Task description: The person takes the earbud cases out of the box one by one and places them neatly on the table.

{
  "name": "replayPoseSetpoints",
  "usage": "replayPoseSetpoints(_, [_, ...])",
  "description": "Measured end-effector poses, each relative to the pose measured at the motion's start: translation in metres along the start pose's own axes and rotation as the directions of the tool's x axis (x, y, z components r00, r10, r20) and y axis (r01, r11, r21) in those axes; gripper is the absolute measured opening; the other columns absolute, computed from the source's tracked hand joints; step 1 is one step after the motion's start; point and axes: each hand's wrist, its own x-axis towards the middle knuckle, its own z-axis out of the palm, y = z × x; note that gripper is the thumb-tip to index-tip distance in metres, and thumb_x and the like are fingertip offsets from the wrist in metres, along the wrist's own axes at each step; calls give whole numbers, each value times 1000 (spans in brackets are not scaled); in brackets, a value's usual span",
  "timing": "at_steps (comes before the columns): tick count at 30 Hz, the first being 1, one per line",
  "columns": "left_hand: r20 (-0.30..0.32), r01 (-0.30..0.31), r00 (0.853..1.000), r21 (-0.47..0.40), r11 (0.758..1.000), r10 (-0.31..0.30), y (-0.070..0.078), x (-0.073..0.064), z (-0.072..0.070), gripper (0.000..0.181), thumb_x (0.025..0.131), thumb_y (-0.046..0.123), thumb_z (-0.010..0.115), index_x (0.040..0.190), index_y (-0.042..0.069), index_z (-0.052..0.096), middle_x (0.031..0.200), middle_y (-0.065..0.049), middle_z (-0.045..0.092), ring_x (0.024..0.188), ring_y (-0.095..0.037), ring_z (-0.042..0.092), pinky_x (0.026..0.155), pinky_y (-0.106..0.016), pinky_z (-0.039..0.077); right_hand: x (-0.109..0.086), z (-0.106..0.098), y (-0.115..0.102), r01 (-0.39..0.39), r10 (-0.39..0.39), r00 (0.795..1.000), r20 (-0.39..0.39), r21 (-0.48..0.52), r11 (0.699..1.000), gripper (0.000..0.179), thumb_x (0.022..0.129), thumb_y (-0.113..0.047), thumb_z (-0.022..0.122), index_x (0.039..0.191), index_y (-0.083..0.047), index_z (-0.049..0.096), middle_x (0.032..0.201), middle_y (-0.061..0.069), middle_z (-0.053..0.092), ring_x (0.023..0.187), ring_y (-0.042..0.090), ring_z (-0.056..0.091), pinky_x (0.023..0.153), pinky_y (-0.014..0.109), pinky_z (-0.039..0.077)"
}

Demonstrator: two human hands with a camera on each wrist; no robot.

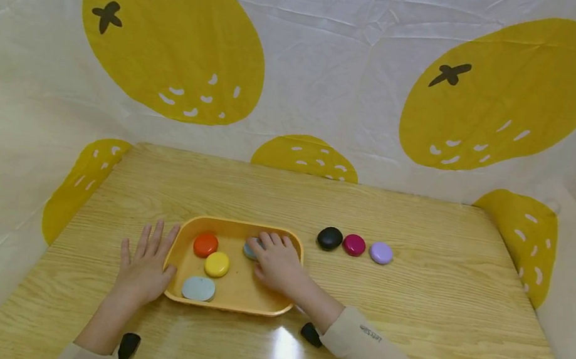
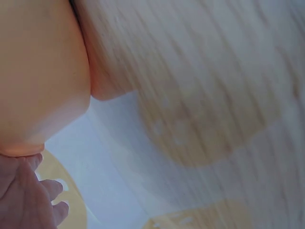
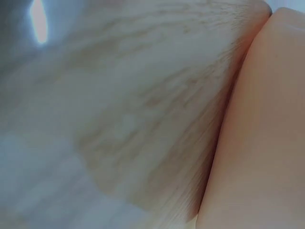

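My right hand (image 1: 278, 265) reaches into an orange-yellow tray (image 1: 249, 311), its fingers bent over a grey-blue stone-like disc (image 1: 250, 249) that it partly covers. Within the same tray lie a red-orange disc (image 1: 205, 245), a yellow disc (image 1: 217, 264) and a pale grey disc (image 1: 198, 288). My left hand (image 1: 144, 270) lies with spread fingers at the tray's left side, its thumb at the rim. In the left wrist view, that hand (image 2: 24, 195) appears beside the tray wall (image 2: 43, 71). Only the tray's outer wall (image 3: 257, 129) and the table show in the right wrist view.
Right of the tray, a black disc (image 1: 329, 238), a magenta disc (image 1: 354, 245) and a lilac disc (image 1: 381, 253) sit in a row on the wooden table (image 1: 414, 315). A white cloth with yellow fruit shapes (image 1: 332, 85) surrounds the table at the back and sides.
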Motion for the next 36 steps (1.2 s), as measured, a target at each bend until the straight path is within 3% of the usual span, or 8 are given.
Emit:
replayPoseSetpoints(3, [-16,-6,1000,17,1000,6,1,0,0,72,91,22,46,148,15,4,151,-21,-4,137,-38,-11,100,-63,-15,1,2,-1,-11,11,1000,21,-7,1000,47,86,-28,57,131,-20,44,122,5,45,103,21,47,86,36,40])
replayPoseSetpoints(9, [-34,-6,999,31,999,8,2,0,-1,70,90,22,46,148,12,8,151,-21,-2,137,-38,-12,100,-63,-15,3,5,-1,12,-12,999,-34,-11,1000,47,83,-25,60,128,-19,48,115,5,46,96,21,49,80,34,43])
replayPoseSetpoints(18, [-57,-1,998,47,999,4,6,-2,-1,69,90,22,46,148,12,10,151,-21,-2,137,-38,-9,101,-63,-15,3,6,-2,24,-23,999,-35,27,999,43,82,-22,61,124,-22,51,112,7,46,95,22,49,76,34,44])
replayPoseSetpoints(23, [-62,0,998,49,999,3,6,-2,0,69,90,22,46,148,11,10,151,-21,-3,137,-34,-16,101,-62,-15,2,7,-2,38,-37,998,-47,15,999,40,83,-22,61,122,-24,51,112,7,47,95,22,48,77,36,44])
replayPoseSetpoints(31, [-69,2,998,57,998,2,6,-2,2,71,90,21,47,148,11,8,151,-21,-3,137,-34,-16,102,-61,-16,-1,5,-1,75,-77,996,-40,-37,996,38,86,-30,63,122,-28,50,112,5,48,97,21,48,83,39,42])
replayPoseSetpoints(36, [-75,2,997,60,998,2,8,-2,2,70,89,20,48,148,9,10,151,-22,-2,137,-35,-15,102,-60,-18,-8,-4,2,95,-94,991,-92,15,995,41,84,-29,65,122,-27,51,111,5,49,98,23,49,88,43,41])
